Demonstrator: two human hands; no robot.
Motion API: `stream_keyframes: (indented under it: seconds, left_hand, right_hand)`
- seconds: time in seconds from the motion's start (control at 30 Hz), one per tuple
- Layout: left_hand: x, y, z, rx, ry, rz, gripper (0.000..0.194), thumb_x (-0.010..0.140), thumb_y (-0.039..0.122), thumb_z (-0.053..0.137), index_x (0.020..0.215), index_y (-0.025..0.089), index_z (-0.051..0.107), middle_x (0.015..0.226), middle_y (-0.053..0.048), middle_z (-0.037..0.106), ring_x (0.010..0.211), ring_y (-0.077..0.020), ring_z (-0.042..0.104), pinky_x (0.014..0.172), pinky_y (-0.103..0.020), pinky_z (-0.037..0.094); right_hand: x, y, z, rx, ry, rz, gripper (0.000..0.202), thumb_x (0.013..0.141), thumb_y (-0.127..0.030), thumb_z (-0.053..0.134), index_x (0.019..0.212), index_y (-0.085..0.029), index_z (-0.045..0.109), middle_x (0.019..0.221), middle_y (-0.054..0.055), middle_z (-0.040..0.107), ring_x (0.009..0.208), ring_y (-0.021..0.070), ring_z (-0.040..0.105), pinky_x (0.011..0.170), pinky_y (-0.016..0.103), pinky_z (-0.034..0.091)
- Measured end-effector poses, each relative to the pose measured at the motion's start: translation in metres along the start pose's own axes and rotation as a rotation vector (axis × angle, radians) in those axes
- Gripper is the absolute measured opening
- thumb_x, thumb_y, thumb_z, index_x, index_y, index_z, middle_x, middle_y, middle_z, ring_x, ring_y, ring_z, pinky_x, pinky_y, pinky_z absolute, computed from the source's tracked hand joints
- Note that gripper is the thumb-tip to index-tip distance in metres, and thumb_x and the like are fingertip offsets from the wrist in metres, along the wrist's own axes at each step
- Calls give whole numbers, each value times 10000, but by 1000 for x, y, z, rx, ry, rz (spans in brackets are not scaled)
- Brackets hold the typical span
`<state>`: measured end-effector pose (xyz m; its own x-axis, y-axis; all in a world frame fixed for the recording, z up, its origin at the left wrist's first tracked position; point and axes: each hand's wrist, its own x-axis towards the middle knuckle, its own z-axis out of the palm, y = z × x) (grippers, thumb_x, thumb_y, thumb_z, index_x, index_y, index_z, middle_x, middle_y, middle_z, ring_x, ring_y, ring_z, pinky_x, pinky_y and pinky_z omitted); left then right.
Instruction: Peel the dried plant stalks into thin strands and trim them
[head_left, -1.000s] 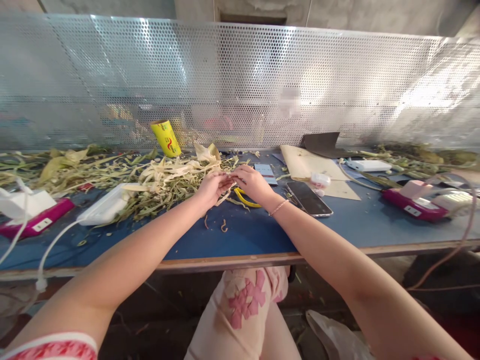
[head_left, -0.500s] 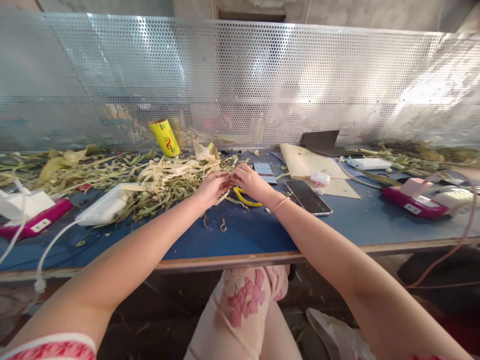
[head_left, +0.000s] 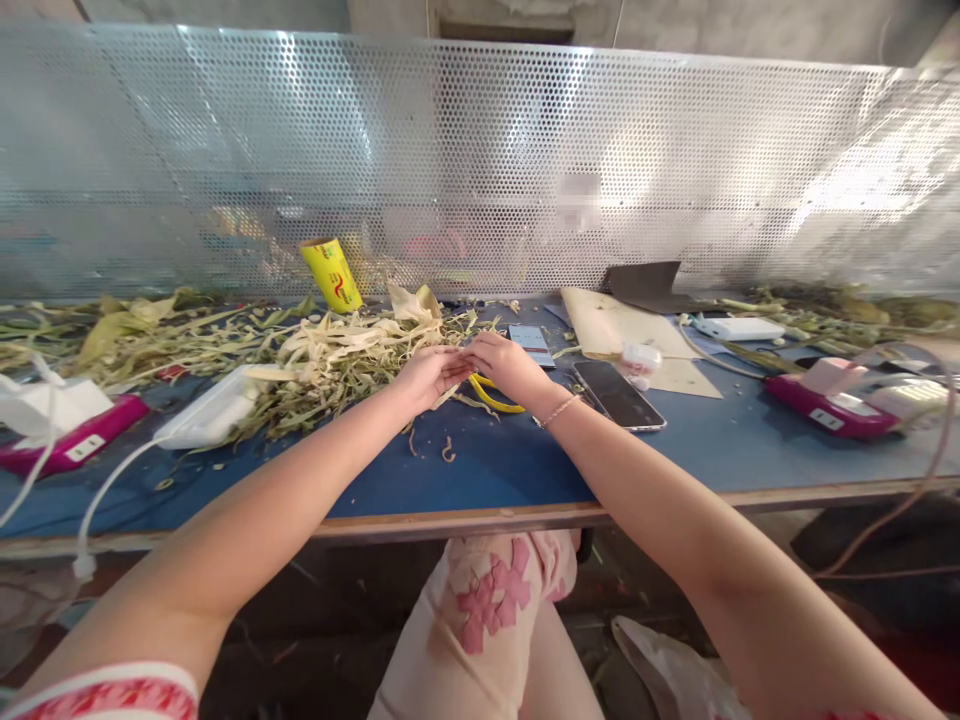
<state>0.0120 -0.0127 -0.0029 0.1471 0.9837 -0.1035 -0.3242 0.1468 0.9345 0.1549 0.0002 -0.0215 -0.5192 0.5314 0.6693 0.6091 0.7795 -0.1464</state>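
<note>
My left hand and my right hand meet over the blue table, fingertips touching. The fingers of both are curled in and closed. Whatever lies between them is hidden or too small to name. Just left of my left hand spreads a heap of dried, pale green and straw-coloured leaf strips. A yellow loop, perhaps the handles of a tool, lies beneath my right hand. Behind that hand rests a phone-like flat device with a lit screen, and to its right a dark-screened phone.
A perforated metal screen closes off the table's back. A yellow printed tube stands tilted there. White power bank-like box and magenta power strips with cables lie left and right. Tan paper and a small clear container sit right.
Both hands stay together in nearly the same place. My right hand's fingers have shifted very slightly; nothing else has visibly moved.
</note>
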Motion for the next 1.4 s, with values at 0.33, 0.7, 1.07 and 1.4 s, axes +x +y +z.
stream_keyframes:
  seconds: [0.33,0.7,1.07,1.4]
  left_hand:
    - [4,-5,-4,167,-75,211,200,604,-2,601,751,133,586,716,6,650,622,-95,614,686,-256,500]
    - [11,-8,-11,366,-89,394,207,581,168,694,732,145,554,625,26,589,563,-97,572,567,-233,472]
    - [10,-6,-10,390,-106,383,175,579,154,655,676,153,508,599,45,540,567,-76,523,584,-220,426]
    - [7,-2,-9,300,-76,402,204,571,138,652,596,166,451,535,57,480,500,-64,463,548,-216,386]
  right_hand:
    - [5,-3,3,542,110,415,43,747,-152,499,731,-173,534,746,16,585,691,122,558,658,267,465]
    - [6,-7,1,883,126,575,216,561,-304,693,641,-167,545,586,-30,568,552,90,520,583,256,438]
    - [5,1,-2,964,142,609,255,549,-348,729,653,-161,590,589,-12,604,544,86,532,574,249,449]
    - [6,-3,-6,997,130,638,293,547,-340,735,730,-161,593,611,-12,611,594,97,566,608,253,472]
